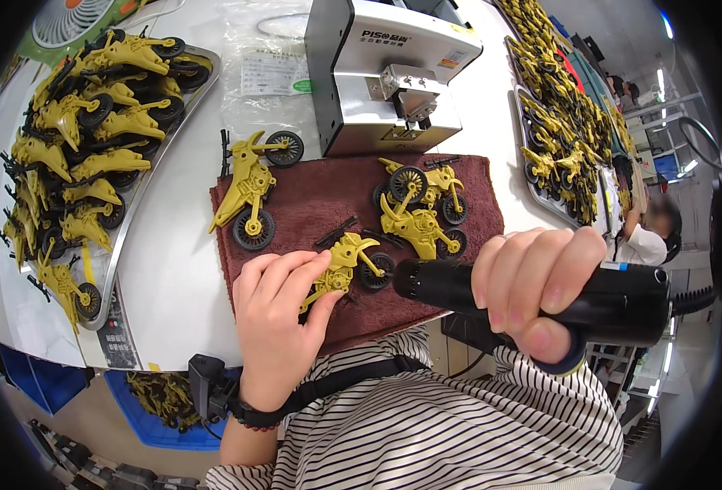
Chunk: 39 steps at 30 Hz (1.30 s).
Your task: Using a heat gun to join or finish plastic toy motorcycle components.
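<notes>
A yellow toy motorcycle (341, 263) with black wheels lies on a brown towel (312, 192). My left hand (279, 310) grips its rear half between thumb and fingers, pressing it to the cloth. In my right hand (532, 286) is a black electric screwdriver (438, 282), held level with the fingers wrapped round its body. Its front end points left, close to the toy's front wheel (376, 270); whether they touch I cannot tell. One more toy motorcycle (251, 186) lies at the towel's left edge. At its right side others (414, 229) lie close together, partly overlapping.
Behind the towel stands a silver and black boxy machine (345, 114). A metal tray (161, 159) heaped with toy motorcycles is on the left, more trays (532, 184) on the right. A green fan (67, 20) sits far left, a blue bin (140, 420) below the table. A person (655, 233) is at far right.
</notes>
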{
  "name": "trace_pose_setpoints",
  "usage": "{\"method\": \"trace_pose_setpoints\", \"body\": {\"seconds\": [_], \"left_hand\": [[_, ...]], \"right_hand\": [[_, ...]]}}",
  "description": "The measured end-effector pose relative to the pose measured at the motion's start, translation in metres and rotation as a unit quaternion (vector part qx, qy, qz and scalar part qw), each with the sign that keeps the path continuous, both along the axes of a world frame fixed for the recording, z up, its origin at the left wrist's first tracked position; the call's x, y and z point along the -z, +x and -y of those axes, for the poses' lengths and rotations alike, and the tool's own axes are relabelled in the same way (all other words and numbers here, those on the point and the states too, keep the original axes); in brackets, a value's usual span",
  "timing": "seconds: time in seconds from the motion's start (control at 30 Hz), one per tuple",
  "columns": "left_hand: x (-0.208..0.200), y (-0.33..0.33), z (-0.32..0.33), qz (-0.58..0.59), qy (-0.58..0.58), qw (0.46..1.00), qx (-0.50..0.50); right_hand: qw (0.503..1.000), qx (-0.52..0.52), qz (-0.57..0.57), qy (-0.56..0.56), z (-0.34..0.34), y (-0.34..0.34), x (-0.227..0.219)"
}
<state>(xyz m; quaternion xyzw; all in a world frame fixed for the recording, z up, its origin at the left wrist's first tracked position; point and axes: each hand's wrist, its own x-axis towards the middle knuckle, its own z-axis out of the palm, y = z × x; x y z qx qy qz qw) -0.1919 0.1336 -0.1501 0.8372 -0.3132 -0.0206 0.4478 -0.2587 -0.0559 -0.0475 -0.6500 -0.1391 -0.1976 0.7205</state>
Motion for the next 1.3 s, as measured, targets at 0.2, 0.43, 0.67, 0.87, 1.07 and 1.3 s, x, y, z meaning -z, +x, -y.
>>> {"method": "trace_pose_setpoints", "body": {"seconds": [0.2,0.43,0.67,0.87,1.07,1.3], "left_hand": [[-0.003,0.0,-0.001,0.006,0.005,1.0,0.0],[-0.002,0.001,0.002,0.025,0.053,0.998,0.013],[-0.004,-0.001,0.003,0.044,0.104,0.993,0.027],[-0.01,-0.003,0.003,0.035,0.109,0.993,0.043],[-0.015,0.002,0.001,0.055,0.131,0.986,0.09],[-0.03,-0.033,0.025,0.047,0.159,0.983,0.08]], "right_hand": [[0.996,-0.038,0.009,-0.085,-0.004,0.005,-0.004],[0.994,-0.042,0.018,-0.097,-0.006,0.012,-0.001],[0.994,-0.066,0.006,-0.084,-0.001,0.012,-0.007],[0.988,-0.151,-0.013,-0.042,0.021,0.016,-0.022],[0.972,-0.101,0.161,0.136,0.051,0.022,-0.078],[0.995,0.071,0.073,0.019,0.071,0.074,-0.051]]}}
